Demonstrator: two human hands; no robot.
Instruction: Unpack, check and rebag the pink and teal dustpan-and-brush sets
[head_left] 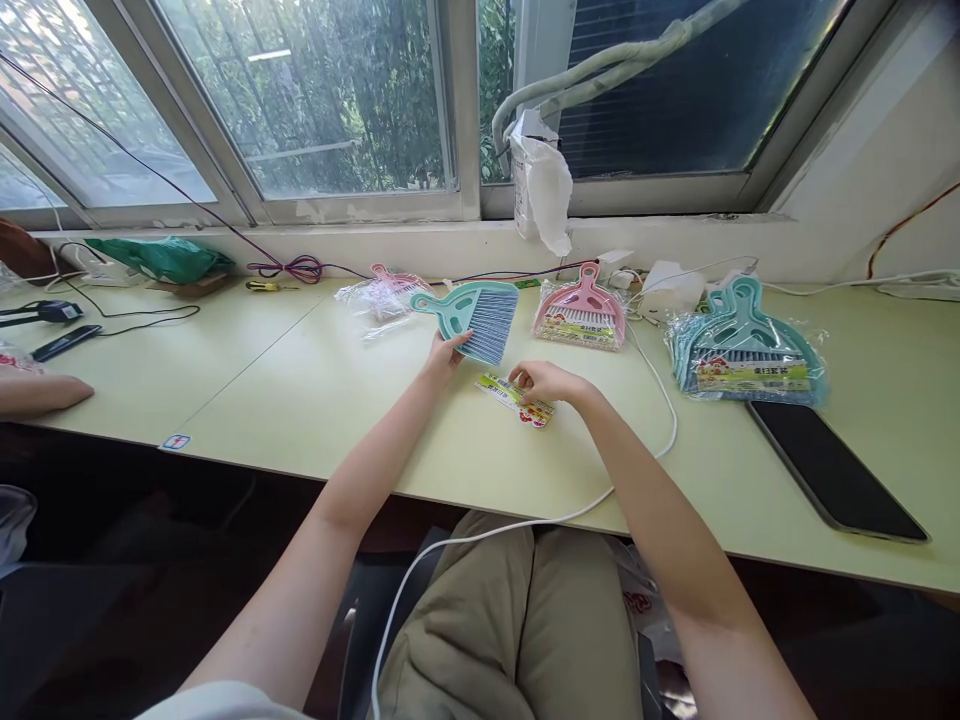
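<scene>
My left hand (447, 352) grips a mint-green hand brush with grey-blue bristles (489, 322), a green dustpan seeming to lie behind it. The brush tilts above the table, its handle pointing left. Just right of it, my right hand (541, 382) has its fingers bent down on a printed card label (510, 392), green and yellow with red pictures. The fingertips pinch or press the card near its middle. Farther back lies a bagged pink brush and dustpan set (581, 312). On the right is a pile of bagged green brush sets (750, 345).
A black phone (836, 468) lies at the right. A white cable (667, 400) crosses the table and drops over its front edge. Another pink bagged set (390, 290) sits behind my left hand. At far left are another person's arm (45, 390) and a green bag (161, 258).
</scene>
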